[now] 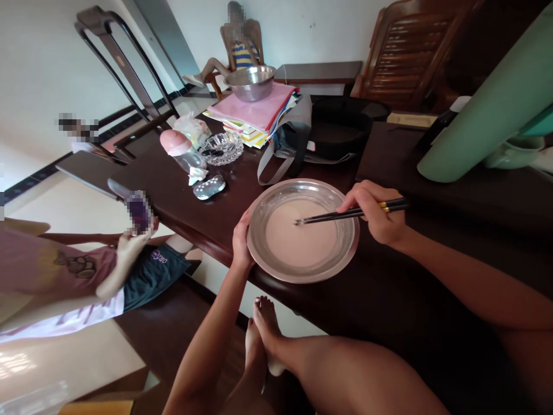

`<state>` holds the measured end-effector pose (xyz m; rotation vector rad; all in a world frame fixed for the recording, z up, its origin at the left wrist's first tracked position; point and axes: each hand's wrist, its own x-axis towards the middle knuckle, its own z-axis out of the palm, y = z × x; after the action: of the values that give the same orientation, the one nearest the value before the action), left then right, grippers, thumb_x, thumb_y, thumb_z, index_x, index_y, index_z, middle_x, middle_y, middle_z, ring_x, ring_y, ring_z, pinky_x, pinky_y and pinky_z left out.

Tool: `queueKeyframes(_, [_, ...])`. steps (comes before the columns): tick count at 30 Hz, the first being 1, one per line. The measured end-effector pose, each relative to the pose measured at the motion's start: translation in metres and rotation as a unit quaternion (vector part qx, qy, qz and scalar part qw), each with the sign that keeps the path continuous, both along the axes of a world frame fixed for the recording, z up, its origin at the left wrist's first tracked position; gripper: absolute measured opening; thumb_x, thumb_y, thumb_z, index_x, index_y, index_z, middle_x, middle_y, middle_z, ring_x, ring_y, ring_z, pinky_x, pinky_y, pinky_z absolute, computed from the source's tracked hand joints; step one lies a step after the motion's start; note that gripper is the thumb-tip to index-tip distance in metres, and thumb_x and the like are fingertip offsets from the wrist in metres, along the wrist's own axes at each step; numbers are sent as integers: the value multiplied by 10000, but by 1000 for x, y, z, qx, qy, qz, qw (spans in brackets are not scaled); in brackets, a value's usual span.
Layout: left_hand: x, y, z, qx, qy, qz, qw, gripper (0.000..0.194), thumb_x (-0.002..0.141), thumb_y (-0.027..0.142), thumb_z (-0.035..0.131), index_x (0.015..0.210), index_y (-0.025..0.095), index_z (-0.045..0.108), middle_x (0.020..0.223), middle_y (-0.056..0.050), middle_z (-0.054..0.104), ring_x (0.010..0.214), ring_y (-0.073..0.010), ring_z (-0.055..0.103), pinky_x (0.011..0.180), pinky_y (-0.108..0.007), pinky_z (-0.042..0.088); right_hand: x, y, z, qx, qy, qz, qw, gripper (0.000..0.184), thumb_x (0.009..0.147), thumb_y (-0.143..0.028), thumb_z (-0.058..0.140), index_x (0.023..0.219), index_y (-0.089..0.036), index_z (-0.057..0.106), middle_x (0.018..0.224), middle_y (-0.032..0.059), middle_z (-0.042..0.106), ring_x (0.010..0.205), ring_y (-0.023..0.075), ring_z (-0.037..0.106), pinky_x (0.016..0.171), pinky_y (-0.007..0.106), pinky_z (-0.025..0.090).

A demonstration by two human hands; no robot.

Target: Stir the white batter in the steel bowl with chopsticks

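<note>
A wide metal bowl (pixel 302 278) rests at the near edge of the dark table, with a smooth, pale pinkish liquid (pixel 298 245) inside. My left hand (pixel 242 239) grips the bowl's left side, its fingers partly hidden behind the rim. In my right hand (pixel 378 213), closed over the bowl's right rim, is a pair of black chopsticks (pixel 330 217) with gold bands. Their tips are held close together over the middle of the liquid and look coated with it; whether they touch the surface is hard to tell.
Beyond the bowl are a glass ashtray (pixel 227 148), a pink-capped bottle (pixel 177 147), a grey patterned object (pixel 209 187), a bag (pixel 319 144) and a second metal bowl (pixel 253 86) on papers. A green cylinder (pixel 479 104) leans in at right. One person sits left with a phone; others are farther back.
</note>
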<state>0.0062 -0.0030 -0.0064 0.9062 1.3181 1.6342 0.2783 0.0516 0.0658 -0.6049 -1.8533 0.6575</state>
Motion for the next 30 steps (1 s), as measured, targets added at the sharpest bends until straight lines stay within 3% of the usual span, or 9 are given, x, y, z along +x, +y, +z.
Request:
queueKeyframes(4, [-1, 1, -2, 1, 0, 3, 1000, 433, 826, 471, 607, 1139, 205, 747, 1188, -56, 754, 1238, -293, 626, 1077, -368, 471, -1, -2, -1, -16, -11, 50, 999, 406, 1031, -330, 433, 731, -237, 691, 695, 8, 696, 519, 113, 539, 530, 307, 429])
queueKeyframes(7, [-1, 1, -2, 4, -15, -1, 1000, 434, 833, 478, 608, 1142, 206, 747, 1190, -53, 753, 1227, -286, 634, 1075, -365, 471, -4, -1, 0, 16, -58, 33, 998, 382, 1020, -349, 465, 748, -226, 705, 715, 0, 715, 506, 100, 518, 556, 307, 421])
queueKeyframes(10, [-1, 0, -2, 11, -15, -1, 1000, 416, 831, 467, 619, 1129, 209, 751, 1201, -42, 750, 1215, -284, 641, 1059, -359, 481, -4, 0, 0, 3, -6, 0, 1000, 399, 1023, -348, 464, 728, -221, 701, 662, -1, 673, 478, 94, 470, 542, 300, 416])
queueKeyframes(12, [-2, 1, -4, 14, -6, -1, 1000, 398, 836, 457, 618, 1117, 211, 754, 1185, -38, 755, 1227, -282, 634, 1067, -353, 473, -3, 0, -1, -25, 45, 16, 999, 421, 1032, -334, 444, 712, -221, 693, 627, -8, 638, 450, 89, 432, 506, 287, 406])
queueKeyframes(15, [-3, 1, -5, 13, 0, -1, 1000, 394, 840, 460, 604, 1105, 210, 755, 1155, -43, 764, 1228, -280, 633, 1077, -349, 464, -3, -1, -2, -38, 18, 43, 998, 425, 1032, -344, 444, 716, -223, 701, 649, -4, 659, 484, 96, 486, 505, 283, 404])
queueKeyframes(18, [-3, 1, -4, 9, -4, 0, 1000, 408, 839, 469, 595, 1111, 208, 753, 1159, -49, 763, 1222, -287, 637, 1073, -365, 471, -5, 1, -3, -13, -39, 18, 999, 402, 1022, -366, 464, 742, -229, 718, 710, 11, 706, 569, 120, 567, 545, 301, 419])
queueKeyframes(23, [-2, 1, -3, 12, 0, 0, 1000, 405, 823, 450, 613, 1116, 208, 755, 1149, -44, 766, 1245, -295, 622, 1093, -375, 455, -4, 0, -2, -10, 21, 23, 999, 436, 1033, -345, 429, 711, -244, 705, 666, 25, 678, 552, 130, 579, 522, 313, 441])
queueKeyframes(26, [-2, 1, -2, 14, -5, -4, 1000, 414, 831, 455, 603, 1129, 207, 750, 1175, -47, 758, 1237, -289, 627, 1080, -366, 465, -5, -1, -3, 10, -21, 44, 999, 390, 1026, -320, 448, 752, -239, 714, 709, 13, 711, 578, 126, 601, 568, 315, 459])
queueKeyframes(30, [-1, 0, -1, 11, -16, -7, 1000, 422, 830, 454, 602, 1140, 207, 746, 1205, -48, 748, 1222, -291, 636, 1055, -368, 485, -3, 2, -9, 28, -8, 7, 1000, 372, 1023, -289, 459, 753, -237, 710, 702, 21, 701, 620, 140, 614, 605, 328, 463])
